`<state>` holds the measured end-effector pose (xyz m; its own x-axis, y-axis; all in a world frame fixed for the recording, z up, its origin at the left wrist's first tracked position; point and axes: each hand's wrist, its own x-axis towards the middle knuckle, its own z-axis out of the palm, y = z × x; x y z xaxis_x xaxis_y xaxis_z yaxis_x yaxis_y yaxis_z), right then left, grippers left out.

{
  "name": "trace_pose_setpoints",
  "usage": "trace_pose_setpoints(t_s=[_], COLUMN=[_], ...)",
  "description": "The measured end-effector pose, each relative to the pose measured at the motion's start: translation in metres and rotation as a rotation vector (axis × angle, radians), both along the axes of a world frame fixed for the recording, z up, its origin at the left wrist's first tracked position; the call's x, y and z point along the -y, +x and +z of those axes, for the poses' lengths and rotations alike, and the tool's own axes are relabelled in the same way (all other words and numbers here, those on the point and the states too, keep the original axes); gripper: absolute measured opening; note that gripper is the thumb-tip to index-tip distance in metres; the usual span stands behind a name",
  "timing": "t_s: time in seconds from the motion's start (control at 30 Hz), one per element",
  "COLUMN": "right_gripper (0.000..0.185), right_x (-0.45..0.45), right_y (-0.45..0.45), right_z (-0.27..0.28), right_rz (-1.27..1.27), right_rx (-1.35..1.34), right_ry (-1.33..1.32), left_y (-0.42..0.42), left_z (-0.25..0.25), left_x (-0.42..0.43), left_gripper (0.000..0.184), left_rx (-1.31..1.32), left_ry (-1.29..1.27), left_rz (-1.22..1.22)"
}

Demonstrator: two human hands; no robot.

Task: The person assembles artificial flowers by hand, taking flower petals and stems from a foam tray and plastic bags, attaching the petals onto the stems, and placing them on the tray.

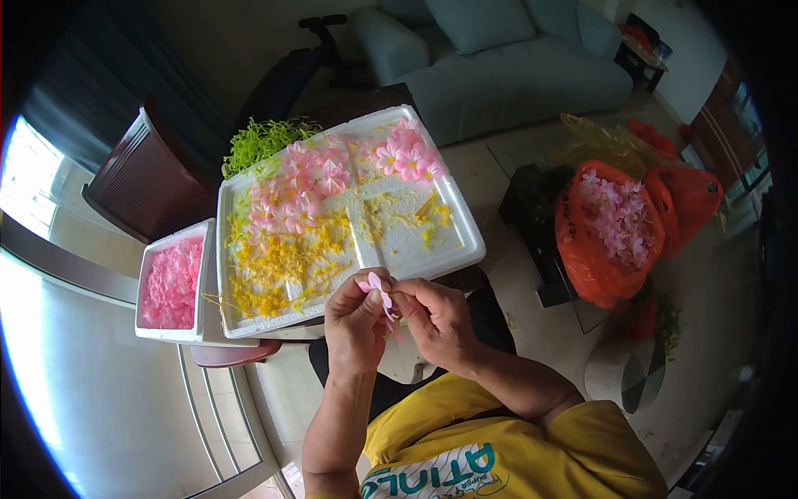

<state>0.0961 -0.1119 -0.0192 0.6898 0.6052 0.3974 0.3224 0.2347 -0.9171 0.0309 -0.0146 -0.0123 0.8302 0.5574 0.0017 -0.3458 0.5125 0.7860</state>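
Observation:
Close in front of my body, both hands meet around a pink artificial flower (376,287). My left hand (356,320) pinches it between thumb and fingers. Fingertips of my right hand (436,320) are pressed together at the flower's right side; whether they grip a petal or another small part is hidden. Just beyond my hands lies a white foam tray (416,258). On it are pink flowers (303,187) at the back left, more pink flowers (409,154) at the back right, and yellow flower centers (287,262) at the front left.
A foam box (199,287) of pink petals (172,287) stands left of the tray, near a brown chair (141,179). Green stems (266,143) lie at the tray's back left corner. To the right, a red plastic bag (573,249) holds pink flowers. A sofa (507,83) stands behind.

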Motion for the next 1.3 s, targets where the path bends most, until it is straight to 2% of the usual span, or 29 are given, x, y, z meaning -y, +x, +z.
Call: trace_pose_setpoints(t_s=[0.23,0.37,0.4,0.53,0.73,0.8,0.87,0.93,0.97,1.03,1.2,1.3], right_gripper=[0.015,0.017,0.017,0.015,0.013,0.013,0.014,0.014,0.013,0.013,0.013,0.014], right_x=[-0.002,-0.001,-0.002,-0.006,-0.012,-0.01,-0.007,-0.002,0.0,0.003,0.007,0.008], right_y=[0.0,-0.002,0.0,0.012,0.019,0.019,0.019,0.02,0.022,0.024,0.021,0.019], right_z=[0.004,0.014,0.013,0.0,0.0,0.005,0.008,0.007,0.007,0.008,0.009,0.008], right_rz=[0.015,0.087,0.1,0.147,0.013,0.087,0.159,0.177,0.199,0.244,0.286,0.287], right_rx=[0.039,-0.498,-0.489,0.158,0.225,-0.056,-0.339,-0.415,-0.486,-0.628,-0.709,-0.737], right_ry=[-0.01,0.172,0.175,-0.029,0.108,0.186,0.261,0.255,0.25,0.24,0.137,0.153], left_y=[-0.005,-0.004,-0.004,-0.004,-0.006,-0.002,0.006,0.013,0.016,0.023,0.043,0.05], left_z=[0.005,0.018,0.019,0.012,0.021,0.024,0.025,0.011,0.016,0.015,0.009,0.003], left_x=[0.001,-0.005,-0.007,-0.016,-0.032,-0.048,-0.067,-0.1,-0.112,-0.127,-0.135,-0.137], left_gripper=[0.009,0.008,0.008,0.008,0.008,0.009,0.013,0.02,0.025,0.029,0.03,0.027], left_rx=[-0.087,-0.175,-0.165,-0.126,-0.279,-0.339,-0.521,-0.637,-0.818,-1.006,-1.182,-1.176], left_ry=[0.052,0.004,0.01,-0.139,0.064,0.113,0.648,1.223,1.329,1.446,1.653,1.731], left_rz=[0.052,0.13,0.141,0.106,0.008,-0.037,0.064,0.469,0.573,0.654,0.628,0.618])
